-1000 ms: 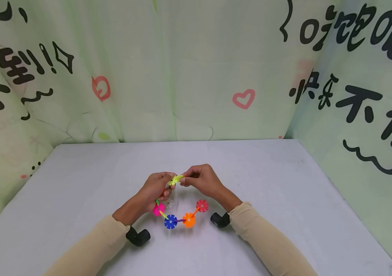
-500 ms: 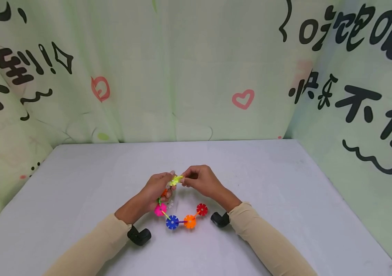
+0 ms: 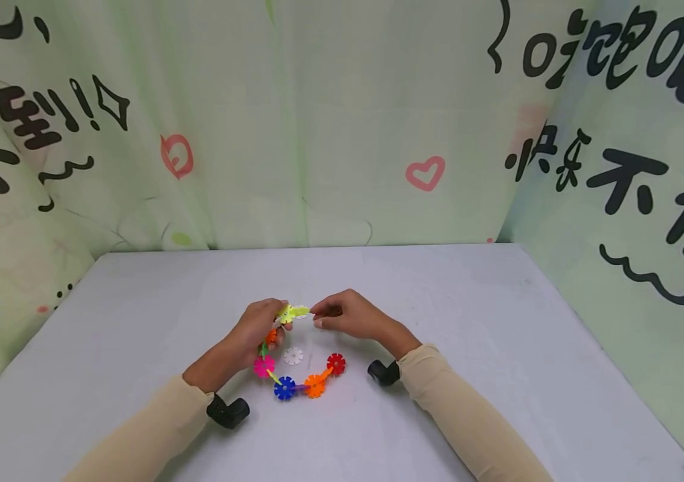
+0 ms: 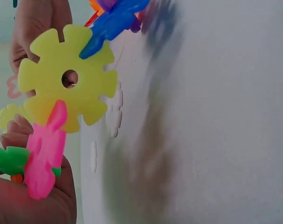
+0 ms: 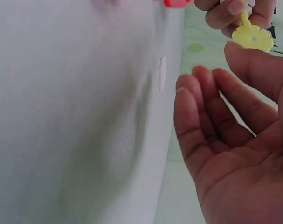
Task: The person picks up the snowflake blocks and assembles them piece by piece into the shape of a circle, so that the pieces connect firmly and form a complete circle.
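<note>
While the left hand [image 3: 258,328] pinches one end of a chain of snowflake discs [image 3: 300,375], the right hand [image 3: 345,314] sits just beside it, holding nothing.
From the head view the chain curves from the left hand's fingers down onto the grey surface [image 3: 498,348], with a white disc [image 3: 293,355] lying loose inside the curve. Only the right wrist view shows the right hand's palm relaxed, fingers loosely bent, near a yellow disc [image 5: 253,37]. The left wrist view shows a pink disc [image 4: 44,154] against the palm.
</note>
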`<act>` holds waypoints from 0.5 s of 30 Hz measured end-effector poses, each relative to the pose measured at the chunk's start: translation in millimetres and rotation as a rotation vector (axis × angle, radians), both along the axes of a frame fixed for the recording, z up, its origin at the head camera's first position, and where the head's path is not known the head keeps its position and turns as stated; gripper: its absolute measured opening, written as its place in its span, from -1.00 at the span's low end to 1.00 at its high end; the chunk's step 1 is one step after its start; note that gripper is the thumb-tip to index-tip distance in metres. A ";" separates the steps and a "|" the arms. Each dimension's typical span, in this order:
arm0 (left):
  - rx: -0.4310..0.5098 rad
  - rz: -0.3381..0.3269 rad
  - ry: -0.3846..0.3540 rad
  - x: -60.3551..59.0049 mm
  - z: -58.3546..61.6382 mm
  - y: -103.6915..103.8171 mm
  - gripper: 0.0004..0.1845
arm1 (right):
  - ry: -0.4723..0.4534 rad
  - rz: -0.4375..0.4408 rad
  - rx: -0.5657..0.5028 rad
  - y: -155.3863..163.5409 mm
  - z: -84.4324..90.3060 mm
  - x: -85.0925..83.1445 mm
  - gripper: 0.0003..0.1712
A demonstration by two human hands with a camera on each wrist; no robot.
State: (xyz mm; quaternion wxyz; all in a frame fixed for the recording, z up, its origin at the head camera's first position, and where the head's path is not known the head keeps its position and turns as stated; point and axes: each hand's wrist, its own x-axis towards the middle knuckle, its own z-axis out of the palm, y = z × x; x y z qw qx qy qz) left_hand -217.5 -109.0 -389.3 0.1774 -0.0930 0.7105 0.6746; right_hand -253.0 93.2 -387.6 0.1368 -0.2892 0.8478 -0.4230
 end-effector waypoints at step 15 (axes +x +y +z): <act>-0.013 -0.032 -0.019 -3.1 1.9 -14.0 -0.63 | -0.045 -0.111 0.065 -24.2 -3.6 -23.8 -0.71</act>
